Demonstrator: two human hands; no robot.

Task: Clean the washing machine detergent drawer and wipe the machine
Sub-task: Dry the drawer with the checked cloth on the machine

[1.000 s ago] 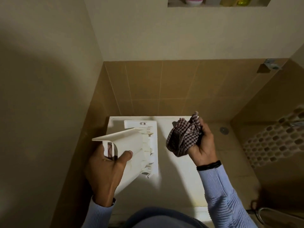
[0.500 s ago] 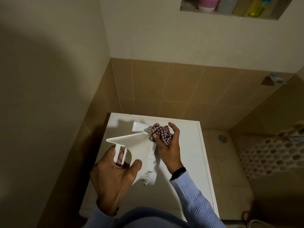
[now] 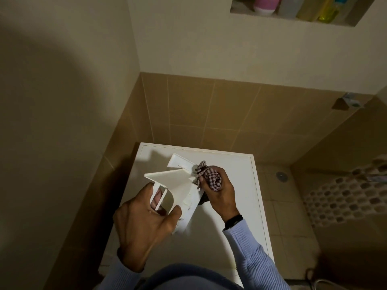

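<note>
The white detergent drawer (image 3: 176, 181) is held tilted above the white washing machine top (image 3: 234, 164). My left hand (image 3: 144, 222) grips its front handle end, with fingers through the openings. My right hand (image 3: 217, 191) is bunched around a checkered cloth (image 3: 211, 176) and presses it against the drawer's right side. The drawer's far end points toward the back wall. Part of the cloth is hidden behind the drawer and my fingers.
Tan tiled walls close in behind and left of the machine. A wall niche (image 3: 293, 19) above holds several bottles, one pink (image 3: 266, 4) and one yellow (image 3: 326, 13). To the right lie a tiled floor with a drain (image 3: 281, 175) and a pebble-pattern strip (image 3: 343, 197).
My right hand brought the cloth from open air at the right over to the drawer's side. The drawer has turned so its far end points up and away. The view tilted upward.
</note>
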